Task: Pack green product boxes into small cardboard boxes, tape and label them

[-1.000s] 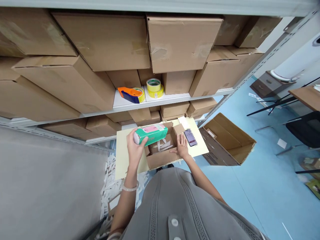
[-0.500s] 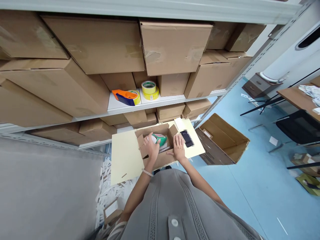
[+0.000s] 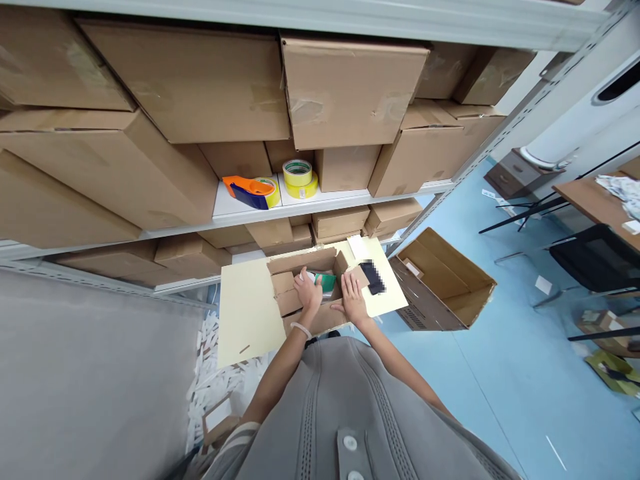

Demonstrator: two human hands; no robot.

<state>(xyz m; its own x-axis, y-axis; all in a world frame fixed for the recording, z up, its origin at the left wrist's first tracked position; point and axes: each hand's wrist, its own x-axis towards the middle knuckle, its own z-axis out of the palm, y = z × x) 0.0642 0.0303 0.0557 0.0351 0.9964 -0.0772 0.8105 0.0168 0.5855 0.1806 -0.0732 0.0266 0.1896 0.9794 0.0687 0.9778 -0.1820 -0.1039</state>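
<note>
An open cardboard box (image 3: 287, 301) sits on a cream-coloured board in front of me. My left hand (image 3: 309, 291) reaches into it, its fingers wrapped on a green and white package (image 3: 327, 283), which is low inside the box. The fingertips are partly hidden against the package. Flat along the box's right side lies my right hand (image 3: 353, 299), fingers stretched out and thumb toward the box, touching the cardboard and holding nothing. Just right of that hand, a dark blurred-out object (image 3: 373, 277) rests on the board.
The cream board (image 3: 247, 310) has a white slip (image 3: 357, 247) at its far edge. Behind it, shelves hold cardboard boxes, yellow tape rolls (image 3: 299, 179) and an orange-and-blue tape dispenser (image 3: 250, 192). A large open carton (image 3: 430, 297) stands right. Paper shreds (image 3: 215, 373) cover the floor at left.
The green and white package has gone from tilted and raised to lower and flatter in the box, with my left hand moving along slightly to the right. My right hand stays at the box's right side.
</note>
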